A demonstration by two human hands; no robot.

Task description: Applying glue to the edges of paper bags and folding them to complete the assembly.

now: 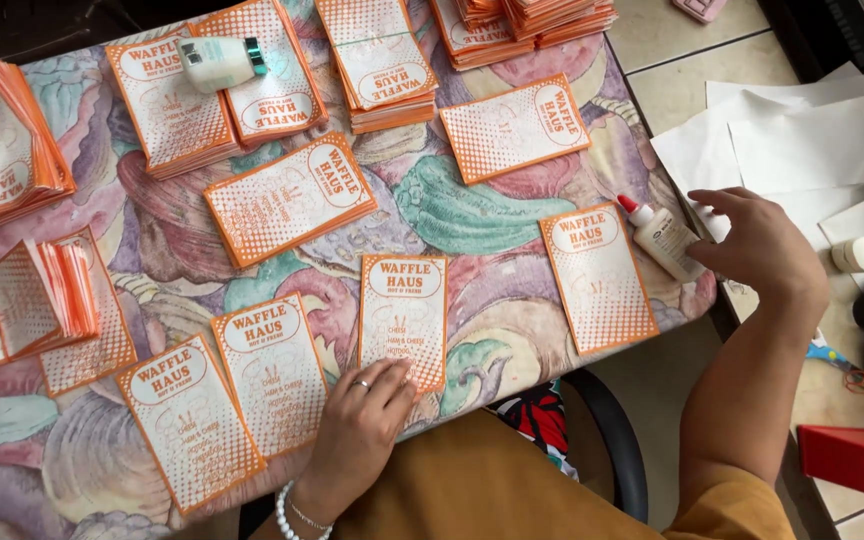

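Nearest: mustard-orange fabric at lap level, dark round chair edge point(620, 440) below table lip. Left hand point(360, 432) flat, fingers loosely spread, ring on one finger, bead bracelet at wrist, fingertips pressing on bottom edge of an orange-and-white printed card point(404, 312), matte cardstock, rectangular, dotted halftone fill; not gripping, just resting on it. Two like cards just left, slightly fanned, near table front edge. Tablecloth point(472, 210) glossy, painted-look pattern in purple, teal, pink. Right hand point(764, 245) off table's right edge, fingers half-curled and open, thumb side touching or just beside a small white glue bottle point(664, 238) with red tip, lying tilted at table corner; can't tell whether actually gripped. Single card point(598, 276) just left of bottle. Right of table: loose white paper sheets point(812, 150) overlapping on tiled floor or surface, small white cap-like tub point(860, 254), red stapler point(857, 458) low right. Mid-table: more single cards, angled. Left side: thick orange-edged card stacks point(2, 160), some fanned open. Far edge: more stacks, one with white cylindrical bottle point(220, 62), green cap, lying on top.
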